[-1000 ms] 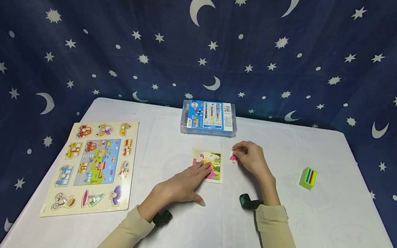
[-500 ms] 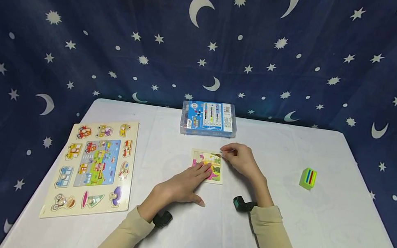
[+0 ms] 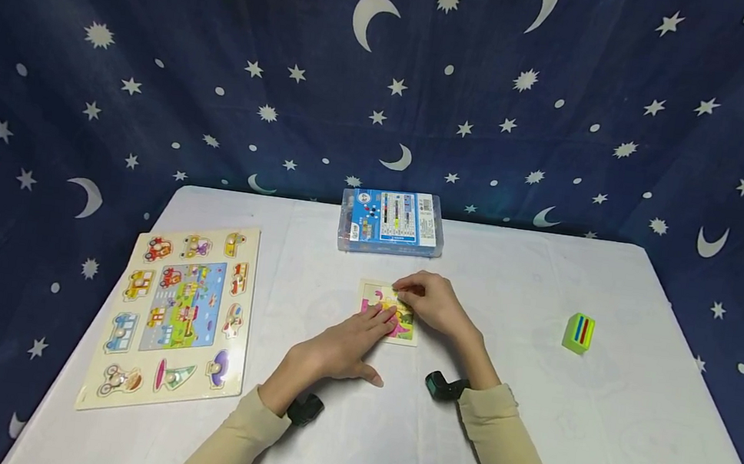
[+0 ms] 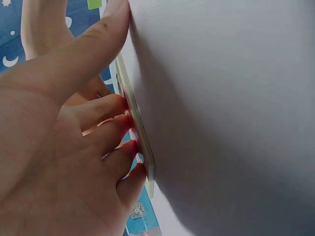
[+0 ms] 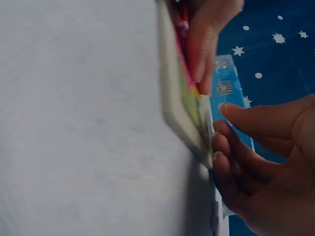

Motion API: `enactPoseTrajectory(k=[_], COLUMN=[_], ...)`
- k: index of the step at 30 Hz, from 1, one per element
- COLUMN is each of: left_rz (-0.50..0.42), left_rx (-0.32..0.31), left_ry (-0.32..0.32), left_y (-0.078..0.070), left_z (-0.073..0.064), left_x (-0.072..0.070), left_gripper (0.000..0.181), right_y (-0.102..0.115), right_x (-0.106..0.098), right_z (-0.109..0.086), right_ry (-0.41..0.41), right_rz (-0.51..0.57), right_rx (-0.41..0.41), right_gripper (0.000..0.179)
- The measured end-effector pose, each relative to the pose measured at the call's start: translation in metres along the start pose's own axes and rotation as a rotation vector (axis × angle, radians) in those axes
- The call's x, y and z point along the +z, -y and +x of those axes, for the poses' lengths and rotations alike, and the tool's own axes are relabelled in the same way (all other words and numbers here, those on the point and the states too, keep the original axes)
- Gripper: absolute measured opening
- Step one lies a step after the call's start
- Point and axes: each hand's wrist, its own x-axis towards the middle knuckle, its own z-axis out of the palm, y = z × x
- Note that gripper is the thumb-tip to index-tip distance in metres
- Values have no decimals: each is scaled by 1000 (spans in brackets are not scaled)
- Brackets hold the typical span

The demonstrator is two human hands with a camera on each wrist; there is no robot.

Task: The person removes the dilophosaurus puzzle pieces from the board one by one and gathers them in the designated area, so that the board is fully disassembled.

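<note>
Pink-and-yellow jigsaw [image 3: 405,331], just in from the back edge of the desk [image 3: 635,419], looks mid-fitting: left hand [image 3: 344,348] flat on it, right hand [image 3: 435,302] bunched over its far-right corner, can't tell if pinching a piece, so next probably needs careful lining-up.

The small puzzle [image 3: 379,297] lay mid-bench [image 3: 641,420], the left grip [image 3: 345,346] resting across its near side, the right grip [image 3: 434,302] at its far right corner. Just behind it sat the box [image 3: 392,223]. The big puzzle [image 3: 183,309] lay well off to the person's left, the block [image 3: 579,333] well off right. A curtain [image 3: 329,126] hung behind everything.
</note>
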Motion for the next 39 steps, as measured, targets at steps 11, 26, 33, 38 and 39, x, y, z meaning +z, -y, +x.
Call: enactPoseTrajectory(k=[11,26,33,38,39], left_rz=[-3,-8,-17,-29,-30], left_rx=[9,1,6,8,9], left_ry=[0,-3,-8,-6,-7], left_y=[2,3,4,4,4], left_z=[1,1,1,2,2], left_x=[1,3,2,3,3], left_gripper=[97,98,98,97,97], right_y=[-3,-6,-6,-6,-6], right_x=[4,8,8,5,5], right_z=[2,5,6,7,7], right_ry=[-29,-47,-42,-53,-54], right_rz=[-68,-66,-52,-80,-84], right_rx=[-58,-42,-7,-33,-41], right_gripper=[18,14,12,18,18])
